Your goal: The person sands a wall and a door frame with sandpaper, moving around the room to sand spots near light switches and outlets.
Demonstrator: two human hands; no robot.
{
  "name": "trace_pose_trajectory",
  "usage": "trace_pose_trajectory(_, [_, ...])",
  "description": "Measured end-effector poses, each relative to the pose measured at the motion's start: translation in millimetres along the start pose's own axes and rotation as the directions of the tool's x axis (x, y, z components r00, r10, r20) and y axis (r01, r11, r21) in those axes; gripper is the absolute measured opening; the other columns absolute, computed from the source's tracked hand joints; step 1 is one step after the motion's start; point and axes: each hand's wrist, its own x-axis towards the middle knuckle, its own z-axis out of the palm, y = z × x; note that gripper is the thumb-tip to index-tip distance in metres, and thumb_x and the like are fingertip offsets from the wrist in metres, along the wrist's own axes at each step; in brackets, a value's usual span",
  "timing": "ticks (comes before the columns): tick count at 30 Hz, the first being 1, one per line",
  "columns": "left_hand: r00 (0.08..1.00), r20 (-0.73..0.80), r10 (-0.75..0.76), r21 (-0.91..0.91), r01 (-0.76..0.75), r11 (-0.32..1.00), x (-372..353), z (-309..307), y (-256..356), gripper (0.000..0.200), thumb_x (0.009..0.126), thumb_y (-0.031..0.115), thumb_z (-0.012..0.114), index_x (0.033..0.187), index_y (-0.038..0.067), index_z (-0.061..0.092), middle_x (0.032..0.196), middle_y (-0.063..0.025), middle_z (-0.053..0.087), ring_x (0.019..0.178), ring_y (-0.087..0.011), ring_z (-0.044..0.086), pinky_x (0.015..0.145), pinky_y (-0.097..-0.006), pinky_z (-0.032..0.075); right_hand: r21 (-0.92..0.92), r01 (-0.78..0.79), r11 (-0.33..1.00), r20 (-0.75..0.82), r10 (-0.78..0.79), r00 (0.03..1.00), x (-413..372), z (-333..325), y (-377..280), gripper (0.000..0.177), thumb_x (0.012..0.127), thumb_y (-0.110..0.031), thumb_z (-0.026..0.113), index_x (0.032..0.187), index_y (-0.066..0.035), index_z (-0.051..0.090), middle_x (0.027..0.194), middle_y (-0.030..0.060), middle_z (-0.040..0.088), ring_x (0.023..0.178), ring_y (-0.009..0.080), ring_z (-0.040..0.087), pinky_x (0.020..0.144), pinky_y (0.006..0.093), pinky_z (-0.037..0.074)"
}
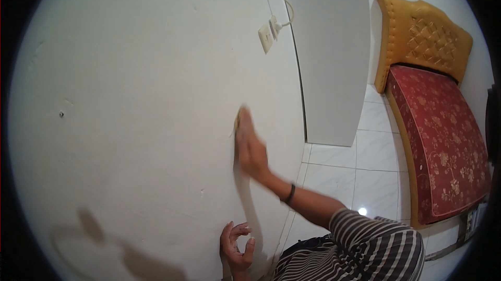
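Observation:
Pressed flat toward the white wall (141, 98), my right hand (251, 148) is stretched out and slightly blurred. Between its fingers and the wall shows the edge of a thin yellowish pad (238, 120); most of it is hidden behind the fingers. A dark band (290, 193) circles the right wrist. Lower down, my left hand (237, 247) is close to the wall, its fingers curved and the thumb apart from them, with nothing in it. Small chips and a dark hole (61, 114) mark the wall surface.
A wall socket (265, 39) with a plugged-in white cable (290, 7) sits above. Beside it stands a tall pale grey panel (334, 62). A red floral mattress (436, 140) with a tan tufted headboard (433, 36) is on the right, over white floor tiles (376, 150).

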Motion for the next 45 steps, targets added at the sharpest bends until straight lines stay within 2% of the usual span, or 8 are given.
trace_pose_trajectory(6, [1.000,0.026,0.007,0.005,-0.007,1.000,1,-2,0,0.073,0.083,0.001,0.069,0.147,-0.004,0.034,0.117,-0.0245,0.065,0.098,-0.0272,0.067,0.093,-0.0391,0.053,-0.056,0.135,0.989,-0.066,-0.139,0.988,4,11,8,0.053,0.103,-0.003,0.045,0.154,0.004,0.035,0.161,0.0241,0.033,0.152,0.0369,0.028,0.125,0.0444,0.018])
trace_pose_trajectory(10, [1.000,0.028,0.002,-0.042,0.000,0.999,2,-1,3,0.071,0.084,0.000,0.068,0.147,-0.004,0.035,0.118,-0.0241,0.065,0.099,-0.0270,0.067,0.093,-0.0393,0.052,0.061,-0.150,0.987,-0.167,0.159,0.973,107,-7,25,0.047,0.107,-0.014,0.044,0.152,-0.002,0.041,0.153,0.0281,0.043,0.144,0.0386,0.041,0.121,0.0347,0.028])
trace_pose_trajectory(13, [1.000,0.027,-0.002,-0.049,0.003,0.999,2,-1,2,0.071,0.084,0.000,0.068,0.147,-0.003,0.035,0.118,-0.0238,0.065,0.099,-0.0264,0.066,0.095,-0.0396,0.052,0.076,-0.369,0.926,-0.004,0.370,0.929,80,-19,2,0.049,0.107,-0.016,0.044,0.153,-0.002,0.039,0.153,0.0280,0.043,0.144,0.0380,0.042,0.119,0.0343,0.033])
trace_pose_trajectory(17, [1.000,0.019,0.002,-0.113,0.000,0.994,4,1,-6,0.072,0.084,0.000,0.068,0.148,-0.003,0.034,0.118,-0.0235,0.065,0.098,-0.0252,0.065,0.096,-0.0398,0.051,-0.059,0.137,0.989,0.121,-0.129,0.984,-50,5,-22,0.057,0.100,0.001,0.047,0.155,0.006,0.032,0.163,0.0270,0.027,0.153,0.0400,0.023,0.125,0.0482,0.016])
trace_pose_trajectory(26, [1.000,0.002,-0.030,-0.124,0.030,0.992,12,5,1,0.073,0.084,0.000,0.068,0.149,-0.002,0.033,0.118,-0.0233,0.064,0.099,-0.0259,0.065,0.094,-0.0397,0.051,0.047,-0.005,0.999,-0.065,0.008,0.998,107,-12,23,0.049,0.103,-0.006,0.048,0.152,0.001,0.041,0.156,0.0252,0.041,0.148,0.0377,0.035,0.125,0.0449,0.020])
trace_pose_trajectory(33, [0.999,-0.041,0.002,-0.176,-0.010,0.984,33,28,2,0.072,0.083,0.000,0.068,0.147,-0.004,0.035,0.120,-0.0239,0.065,0.102,-0.0259,0.066,0.093,-0.0390,0.051,-0.073,0.187,0.980,0.079,-0.181,0.980,-18,-7,0,0.058,0.094,0.006,0.044,0.152,0.006,0.039,0.159,0.0281,0.033,0.150,0.0421,0.030,0.125,0.0511,0.020])
trace_pose_trajectory(39, [0.990,-0.008,0.142,-0.070,-0.143,0.987,78,50,10,0.073,0.085,0.002,0.067,0.149,-0.003,0.032,0.127,-0.0256,0.061,0.109,-0.0303,0.065,0.094,-0.0406,0.052,-0.084,0.257,0.963,0.049,-0.254,0.966,31,-16,21,0.058,0.095,0.007,0.051,0.152,0.003,0.041,0.158,0.0277,0.037,0.150,0.0410,0.031,0.123,0.0544,0.018])
trace_pose_trajectory(45, [0.848,0.025,0.529,0.491,-0.472,0.733,127,80,38,0.060,0.082,0.003,0.065,0.138,-0.001,0.045,0.121,-0.0243,0.065,0.108,-0.0375,0.065,0.094,-0.0443,0.053,-0.063,0.129,0.990,-0.040,-0.131,0.991,141,-36,59,0.053,0.099,0.001,0.047,0.152,0.001,0.041,0.156,0.0232,0.042,0.149,0.0380,0.034,0.124,0.0508,0.020])
